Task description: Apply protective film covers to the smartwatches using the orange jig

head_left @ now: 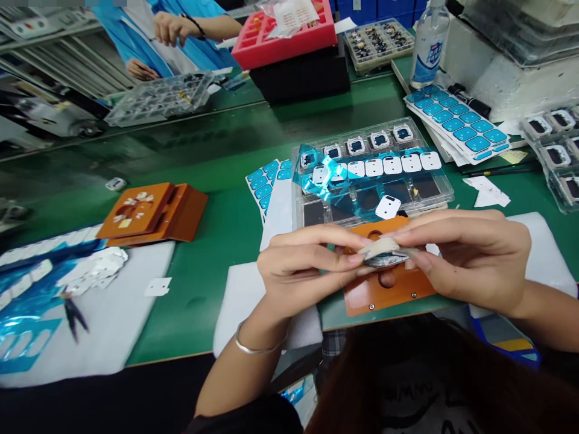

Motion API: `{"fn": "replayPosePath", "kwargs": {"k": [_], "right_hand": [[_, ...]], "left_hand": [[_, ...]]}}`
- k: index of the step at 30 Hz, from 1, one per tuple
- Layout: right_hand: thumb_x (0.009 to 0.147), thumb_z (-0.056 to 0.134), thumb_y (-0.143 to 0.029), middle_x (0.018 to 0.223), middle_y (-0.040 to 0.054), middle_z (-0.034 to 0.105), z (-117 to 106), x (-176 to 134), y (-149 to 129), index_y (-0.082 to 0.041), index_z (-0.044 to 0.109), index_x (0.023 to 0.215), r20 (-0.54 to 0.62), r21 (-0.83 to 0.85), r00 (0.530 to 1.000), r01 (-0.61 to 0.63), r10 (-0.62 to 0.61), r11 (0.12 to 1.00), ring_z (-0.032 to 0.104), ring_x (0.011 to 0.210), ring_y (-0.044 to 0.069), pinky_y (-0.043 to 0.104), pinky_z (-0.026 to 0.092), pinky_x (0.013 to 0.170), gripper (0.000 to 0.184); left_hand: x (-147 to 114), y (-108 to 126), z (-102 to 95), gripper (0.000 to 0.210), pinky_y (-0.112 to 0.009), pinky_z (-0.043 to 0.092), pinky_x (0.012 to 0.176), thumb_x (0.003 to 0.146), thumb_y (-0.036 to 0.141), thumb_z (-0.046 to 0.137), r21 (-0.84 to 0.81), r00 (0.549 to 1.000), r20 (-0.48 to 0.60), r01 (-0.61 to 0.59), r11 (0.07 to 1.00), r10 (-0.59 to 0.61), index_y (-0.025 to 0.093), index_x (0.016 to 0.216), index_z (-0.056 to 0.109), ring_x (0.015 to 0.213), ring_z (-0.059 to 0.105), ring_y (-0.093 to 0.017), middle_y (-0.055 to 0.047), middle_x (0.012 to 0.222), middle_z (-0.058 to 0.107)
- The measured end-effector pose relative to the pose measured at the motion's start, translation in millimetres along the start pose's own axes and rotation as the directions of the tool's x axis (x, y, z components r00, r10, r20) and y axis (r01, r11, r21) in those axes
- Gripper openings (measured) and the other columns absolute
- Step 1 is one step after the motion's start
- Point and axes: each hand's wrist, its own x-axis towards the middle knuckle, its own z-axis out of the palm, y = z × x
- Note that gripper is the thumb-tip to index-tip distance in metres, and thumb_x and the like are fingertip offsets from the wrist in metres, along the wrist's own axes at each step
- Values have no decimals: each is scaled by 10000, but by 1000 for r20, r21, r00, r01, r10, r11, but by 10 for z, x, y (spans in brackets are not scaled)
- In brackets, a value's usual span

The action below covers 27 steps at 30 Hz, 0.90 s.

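Between my two hands is a small, thin device casing (387, 253), pale on top with a darker, shiny edge, seen nearly side-on. My left hand (307, 265) pinches its left end between thumb and fingers. At the other end my right hand (470, 259) grips it the same way. Below lies an orange fixture plate (362, 298) with round holes and screws, partly hidden by the hands. Just beyond, a clear tray (446, 190) holds several small white-framed casings (356, 145), with a blue film strip of white stickers (392, 165) across it. One loose white sticker (388, 207) sits at its front edge.
Blue sticker sheets (456, 120) and a clear bottle (429, 45) stand back right. An orange block (149, 211), tweezers (73, 316) and a foam sheet (117, 337) lie left. Across the bench, a co-worker's hand (174, 28) is near another tray (158, 99), beside a red tray (284, 42).
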Motion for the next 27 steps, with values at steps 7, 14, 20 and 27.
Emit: {"fn": "replayPosePath", "kwargs": {"k": [7, 14, 20, 27], "right_hand": [[881, 676, -127, 913, 32, 786, -39, 24, -4, -240, 782, 1012, 83, -9, 992, -95, 95, 995, 740, 818, 166, 255, 620, 666, 203], [910, 680, -183, 1042, 14, 777, -89, 20, 37, -308, 749, 1145, 215, 153, 946, -279, 244, 948, 738, 913, 174, 252, 632, 686, 274], [921, 645, -182, 990, 20, 777, -70, -37, 42, -338, 699, 1245, 228, 88, 961, -180, 156, 980, 725, 816, 180, 273, 609, 599, 363], [926, 619, -175, 1050, 7, 775, -11, -62, 80, -384, 665, 1285, 170, 124, 982, -109, 87, 986, 734, 864, 190, 295, 622, 631, 418]], "left_hand": [[-36, -34, 44, 577, -217, 602, 646, 703, 111, 847, 17, 999, 25, -26, 1000, 26, 241, 1236, 669, 744, 697, -124, -31, 904, 750], [-32, -50, 46, 690, -177, 572, 633, 780, 176, 804, 243, 975, 107, -217, 946, 196, 238, 1416, 546, 737, 674, -106, -34, 901, 725], [-12, -38, 51, 667, -192, 594, 617, 781, 237, 810, 247, 970, 82, -244, 938, 230, 250, 1402, 563, 688, 687, -115, -37, 890, 747], [34, 0, 48, 644, -165, 563, 551, 791, 268, 804, 246, 962, 97, -273, 930, 257, 191, 1389, 576, 595, 648, -92, -29, 808, 724]]}}
